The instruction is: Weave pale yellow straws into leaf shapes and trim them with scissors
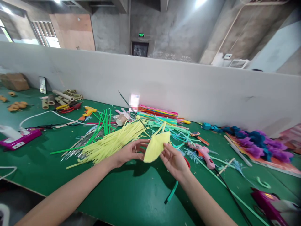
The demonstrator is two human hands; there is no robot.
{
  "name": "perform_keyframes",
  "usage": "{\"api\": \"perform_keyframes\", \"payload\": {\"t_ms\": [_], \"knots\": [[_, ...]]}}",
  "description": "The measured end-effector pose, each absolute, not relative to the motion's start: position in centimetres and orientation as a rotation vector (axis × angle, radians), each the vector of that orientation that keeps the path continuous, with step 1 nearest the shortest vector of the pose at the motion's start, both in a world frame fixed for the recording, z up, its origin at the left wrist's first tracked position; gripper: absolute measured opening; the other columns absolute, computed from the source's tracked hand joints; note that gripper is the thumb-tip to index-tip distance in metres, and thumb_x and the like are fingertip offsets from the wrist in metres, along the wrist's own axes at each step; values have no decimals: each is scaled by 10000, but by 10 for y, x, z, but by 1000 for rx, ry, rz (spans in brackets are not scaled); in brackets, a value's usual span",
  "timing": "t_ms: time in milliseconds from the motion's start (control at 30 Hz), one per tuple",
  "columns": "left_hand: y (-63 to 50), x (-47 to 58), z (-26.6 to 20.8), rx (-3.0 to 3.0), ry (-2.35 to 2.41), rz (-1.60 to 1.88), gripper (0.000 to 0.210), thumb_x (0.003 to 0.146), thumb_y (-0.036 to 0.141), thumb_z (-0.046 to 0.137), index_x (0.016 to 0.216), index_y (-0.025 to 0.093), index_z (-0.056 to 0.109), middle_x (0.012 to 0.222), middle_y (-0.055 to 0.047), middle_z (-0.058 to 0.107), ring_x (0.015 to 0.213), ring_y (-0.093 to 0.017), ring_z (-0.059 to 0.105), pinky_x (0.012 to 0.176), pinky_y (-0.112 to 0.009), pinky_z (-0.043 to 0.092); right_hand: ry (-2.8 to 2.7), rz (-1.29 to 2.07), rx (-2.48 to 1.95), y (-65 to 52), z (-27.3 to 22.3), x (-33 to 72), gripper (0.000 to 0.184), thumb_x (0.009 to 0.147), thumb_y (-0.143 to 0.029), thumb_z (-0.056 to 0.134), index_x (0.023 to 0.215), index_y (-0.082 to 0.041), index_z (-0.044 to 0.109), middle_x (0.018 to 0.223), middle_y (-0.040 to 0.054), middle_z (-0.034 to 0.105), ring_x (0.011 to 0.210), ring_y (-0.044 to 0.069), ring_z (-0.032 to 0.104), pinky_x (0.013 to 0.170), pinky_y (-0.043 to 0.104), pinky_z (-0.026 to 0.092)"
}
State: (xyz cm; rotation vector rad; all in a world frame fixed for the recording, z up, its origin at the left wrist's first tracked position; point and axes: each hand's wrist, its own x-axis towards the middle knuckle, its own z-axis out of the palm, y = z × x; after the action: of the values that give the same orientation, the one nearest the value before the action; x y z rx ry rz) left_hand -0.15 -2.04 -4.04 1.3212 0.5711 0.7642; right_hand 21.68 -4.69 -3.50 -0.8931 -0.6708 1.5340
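Note:
A pale yellow, petal-shaped piece of fuzzy material (155, 147) is held up over the table's front middle, with narrow yellow ends sticking up from its top. My right hand (175, 160) pinches its right edge between thumb and fingers. At its left edge, my left hand (129, 152) has curled fingers against it, the fingertips partly hidden behind. A thin wire or thread loops near the left fingers. Just beyond my left hand lies a heap of yellow pipe cleaners (115, 138). Beneath my right hand, a short green stem (172, 192) rests on the table.
Right of my hands sits a pink glue gun (204, 154); an orange glue gun (88, 112) lies back left. Purple power strips (22, 138) stand at both sides. Bamboo pieces (64, 97), coloured pipe cleaners (160, 111) and purple flowers (256, 146) line the white partition (188, 91).

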Motion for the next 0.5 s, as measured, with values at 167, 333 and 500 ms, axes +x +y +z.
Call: {"api": "perform_keyframes", "payload": {"t_ms": [167,333,500], "knots": [[-31,10,-43,1395,506,793,694,650,265,806,1285,262,526,1340,-88,537,1174,-253,530,971,-397,429,-630,1560,-822,-57,-34,197,259,679,-238,782,896,-263,643,988,-11,714,946,169,668,864,280,549],[-33,13,-40,1292,551,909,458,791,424,667,1185,196,620,1245,-95,622,1176,-259,545,1060,-425,350,-821,1569,-784,-65,-35,179,436,705,-285,775,1112,-249,622,1079,38,698,1017,233,647,922,397,510],[-34,11,-43,1215,717,940,387,772,441,676,1080,207,679,1198,-54,659,1179,-248,545,1055,-388,366,-976,1568,-863,-69,-37,170,507,677,-353,795,1135,-220,623,1068,60,702,1001,239,649,927,399,487]]}}
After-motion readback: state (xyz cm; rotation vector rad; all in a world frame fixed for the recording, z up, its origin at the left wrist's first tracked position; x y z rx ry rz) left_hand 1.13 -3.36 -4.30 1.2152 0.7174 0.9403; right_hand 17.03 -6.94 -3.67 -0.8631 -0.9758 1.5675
